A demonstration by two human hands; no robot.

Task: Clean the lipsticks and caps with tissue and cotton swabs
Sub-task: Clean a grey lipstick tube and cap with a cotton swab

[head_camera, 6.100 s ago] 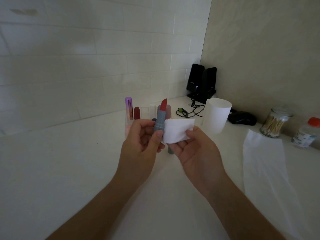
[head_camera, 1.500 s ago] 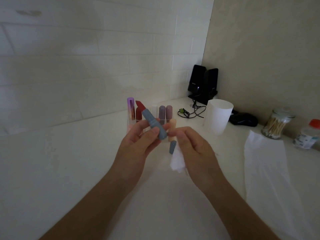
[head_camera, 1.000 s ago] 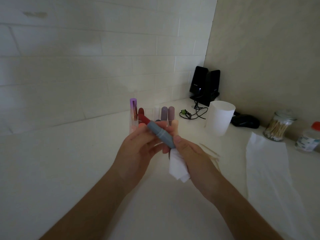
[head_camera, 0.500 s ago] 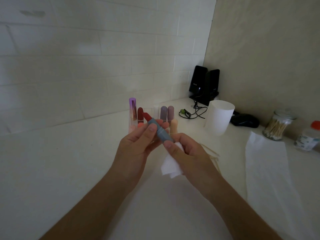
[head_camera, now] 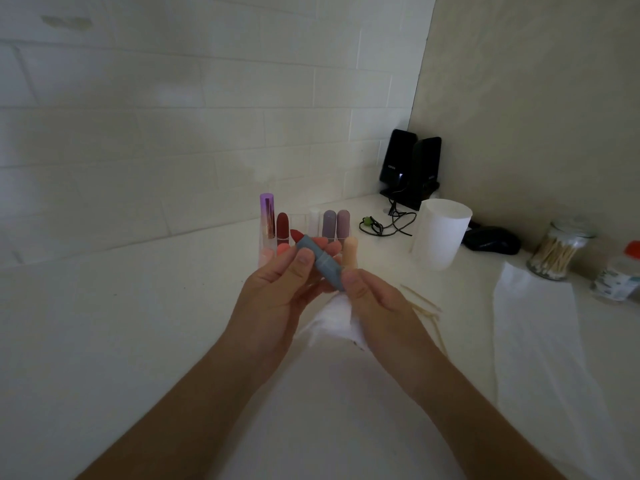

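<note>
Grey-blue plastic lipstick tube (head_camera: 320, 263), red tip bared, tilts between the hands — left hand (head_camera: 277, 292) gripping its middle, right hand (head_camera: 377, 303) clutching crumpled white tissue (head_camera: 334, 318) at its base. Earlier it stood upright, tissue flat.

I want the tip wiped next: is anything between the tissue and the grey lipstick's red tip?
Yes. The left hand grips the grey lipstick just below its red tip; the tissue hangs under the right hand, at the base end.
</note>
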